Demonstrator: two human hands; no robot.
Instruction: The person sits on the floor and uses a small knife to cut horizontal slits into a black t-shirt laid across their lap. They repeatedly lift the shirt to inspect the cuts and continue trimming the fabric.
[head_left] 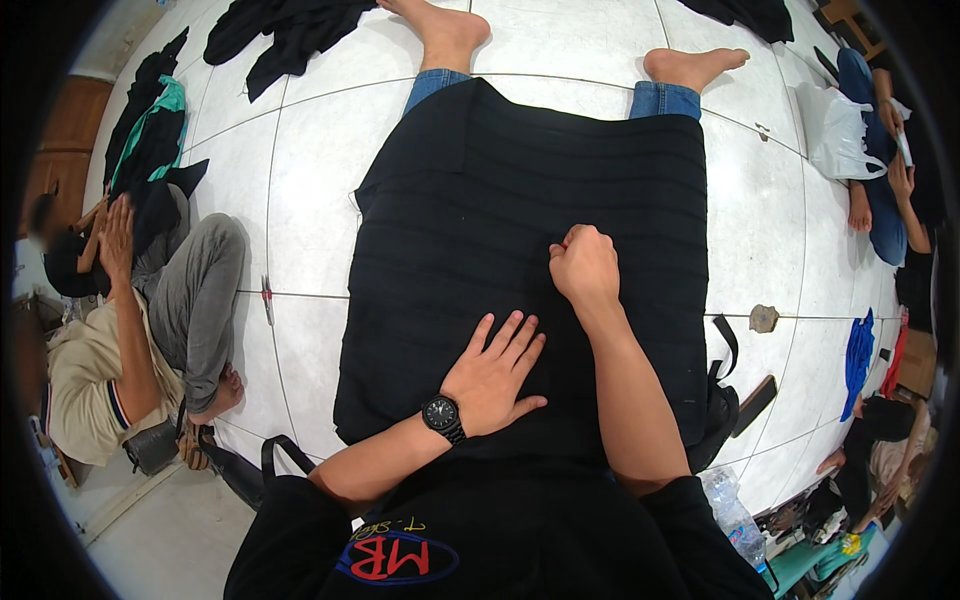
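Note:
A large black cloth [460,240] with faint crosswise ridges or folds covers my lap and legs; my bare feet and blue jean cuffs stick out beyond its far edge. My left hand [492,378] lies flat on the cloth, palm down with fingers spread and nothing in it. A black watch is on that wrist. Farther ahead and to the right, my right hand [586,264] is closed in a fist over the cloth, and nothing shows between its fingers. At the far left corner, a flap of the cloth [425,145] is turned over.
Small scissors [267,300] lie on the tiled floor to the left. A seated person [110,370] is close by on that side. At right are a white plastic bag [838,130], a black strapped bag [715,425] and other seated people. Dark garments [290,35] lie ahead.

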